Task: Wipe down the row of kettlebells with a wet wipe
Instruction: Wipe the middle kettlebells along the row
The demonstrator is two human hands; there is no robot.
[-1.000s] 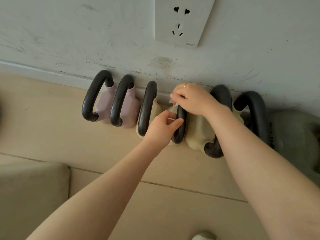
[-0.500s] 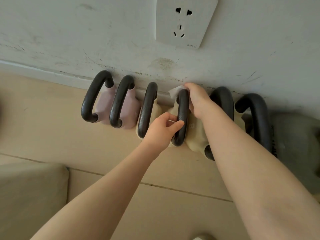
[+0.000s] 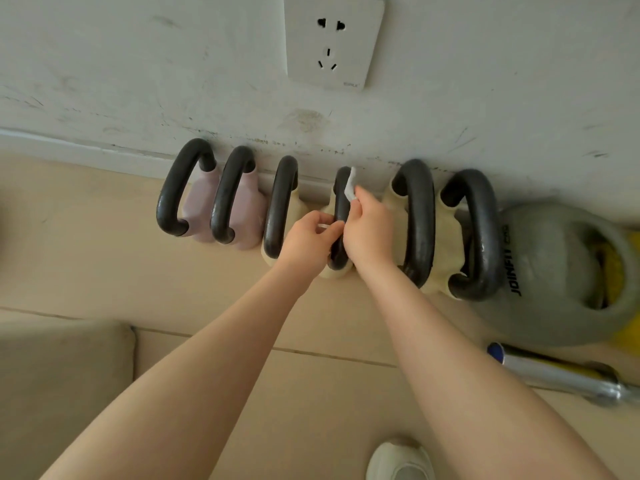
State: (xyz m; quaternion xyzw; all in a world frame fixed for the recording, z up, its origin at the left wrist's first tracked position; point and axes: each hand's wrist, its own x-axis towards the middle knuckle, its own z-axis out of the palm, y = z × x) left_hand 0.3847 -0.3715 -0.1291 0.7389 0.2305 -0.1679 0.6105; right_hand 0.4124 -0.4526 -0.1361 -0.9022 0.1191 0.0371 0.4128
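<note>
Several kettlebells with black handles stand in a row against the wall: two pink ones (image 3: 202,209) at the left, then cream ones. My left hand (image 3: 308,242) grips the black handle (image 3: 341,202) of the fourth kettlebell from its left side. My right hand (image 3: 367,230) pinches a white wet wipe (image 3: 350,188) and presses it on the same handle from the right, near its middle. The wipe's top end sticks up above my fingers. Further right stand two bigger cream kettlebells (image 3: 446,230).
A large grey kettlebell (image 3: 540,271) marked JOINFIT ends the row at the right, yellow behind it. A chrome bar (image 3: 554,374) lies on the beige floor at the right. A wall socket (image 3: 334,41) is above. A beige cushion (image 3: 62,375) is lower left, a shoe (image 3: 400,460) at the bottom.
My right hand slid with the wipe from the far top of the fourth handle down toward its middle. My left hand kept its grip on the handle. The view shifted left.
</note>
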